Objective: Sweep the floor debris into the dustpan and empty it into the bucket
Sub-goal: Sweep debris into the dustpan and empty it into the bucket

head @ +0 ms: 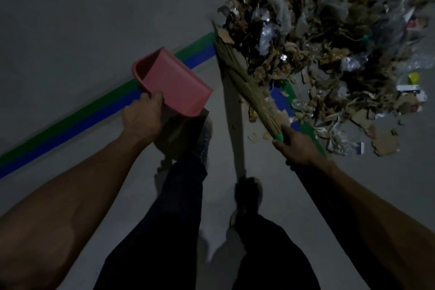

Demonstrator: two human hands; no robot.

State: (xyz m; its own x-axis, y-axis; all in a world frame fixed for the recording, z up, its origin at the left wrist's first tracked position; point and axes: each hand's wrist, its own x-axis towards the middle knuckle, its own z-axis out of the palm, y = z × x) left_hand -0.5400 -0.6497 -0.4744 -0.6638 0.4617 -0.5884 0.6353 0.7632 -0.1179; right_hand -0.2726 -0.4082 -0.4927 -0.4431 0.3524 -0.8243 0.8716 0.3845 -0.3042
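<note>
At the edge of the debris pile point(313, 54), on grey floor point(70, 19): dustpan and broom in hand, sweep not begun.
Left hand point(141, 117) grips the pink dustpan point(174, 82) by its rear rim, held off the floor and empty. Right hand point(299, 146) is closed round the broom point(244, 77) at its green binding, bristles touching the pile. Debris looks light and loose: leaves, cardboard, plastic film; likely to scatter. Bucket not in view.

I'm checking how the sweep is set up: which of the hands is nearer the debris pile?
Right. The right hand grips the broom at the debris pile edge; the left hand holds the pink dustpan off to the pile's left, clearly apart.
</note>
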